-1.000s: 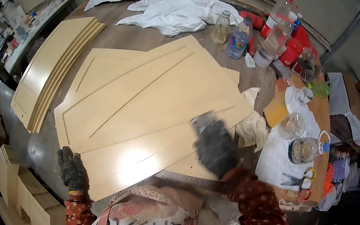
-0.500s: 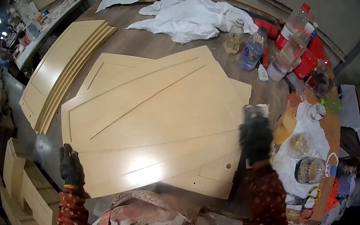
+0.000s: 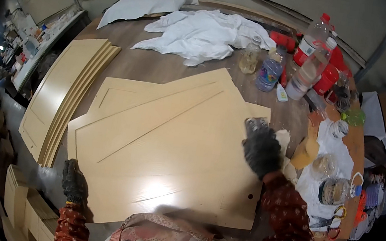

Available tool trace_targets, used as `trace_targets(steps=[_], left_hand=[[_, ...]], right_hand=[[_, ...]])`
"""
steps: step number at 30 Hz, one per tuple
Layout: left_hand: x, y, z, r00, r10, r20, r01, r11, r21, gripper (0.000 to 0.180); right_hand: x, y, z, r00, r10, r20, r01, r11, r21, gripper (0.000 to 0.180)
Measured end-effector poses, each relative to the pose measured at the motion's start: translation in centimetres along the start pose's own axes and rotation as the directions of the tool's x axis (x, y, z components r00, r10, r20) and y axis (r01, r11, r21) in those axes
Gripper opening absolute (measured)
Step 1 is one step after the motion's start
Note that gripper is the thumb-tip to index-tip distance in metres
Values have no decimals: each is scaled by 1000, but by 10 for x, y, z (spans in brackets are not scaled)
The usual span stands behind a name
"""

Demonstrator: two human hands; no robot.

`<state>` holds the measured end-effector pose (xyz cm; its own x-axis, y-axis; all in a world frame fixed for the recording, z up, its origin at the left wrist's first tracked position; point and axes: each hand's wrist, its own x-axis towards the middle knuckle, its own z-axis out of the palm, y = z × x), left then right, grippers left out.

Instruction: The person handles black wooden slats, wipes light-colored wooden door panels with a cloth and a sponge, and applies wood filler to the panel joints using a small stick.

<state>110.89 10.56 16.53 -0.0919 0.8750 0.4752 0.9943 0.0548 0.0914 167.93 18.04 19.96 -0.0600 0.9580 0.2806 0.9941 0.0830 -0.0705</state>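
Observation:
A cream-coloured panel [image 3: 163, 151] with grooved lines lies at a slant on the table in front of me, over another cream panel [image 3: 124, 92]. My left hand [image 3: 73, 182], in a dark grey glove, holds the top panel's left edge; the fingers' undersides are hidden. On the panel's right side is my right hand [image 3: 262, 153], gloved too, closed around a small greyish block-like thing [image 3: 256, 124]. The glove covers most of that thing, so its kind is unclear.
Several stacked cream panels [image 3: 60, 94] stand at the left. White cloth [image 3: 197, 33] lies at the back, near bottles [image 3: 268, 74] and a small white glue bottle [image 3: 282, 93]. At right are plastic jars [image 3: 334, 192] and scissors [image 3: 335, 229]; more panels [image 3: 30, 206] sit lower left.
My right hand has moved left from beside the panels onto the top one, with the small thing in it. The whole view has shifted, so the table appears lower. My left hand stays at the edge.

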Motion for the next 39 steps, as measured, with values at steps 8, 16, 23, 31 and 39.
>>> trace_targets(steps=[8,16,23,31,39], left_hand=[[-3,-12,27,886,-450,112,302,378,-875,35],[21,26,-8,990,-125,-66,111,977,-183,34],[37,36,-23,996,-73,-59,64,986,-151,33],[31,23,-28,992,-122,-37,117,986,-117,31],[33,23,-18,997,-51,-58,35,966,-255,37]], right_hand=[[74,-30,16,996,83,43,-80,995,-61,48],[166,-46,61,985,64,162,-62,998,-18,48],[197,-96,68,985,44,168,-41,999,-24,50],[193,-214,93,881,-472,-17,472,881,-7,54],[175,-470,130,635,-674,-377,767,610,201,49]])
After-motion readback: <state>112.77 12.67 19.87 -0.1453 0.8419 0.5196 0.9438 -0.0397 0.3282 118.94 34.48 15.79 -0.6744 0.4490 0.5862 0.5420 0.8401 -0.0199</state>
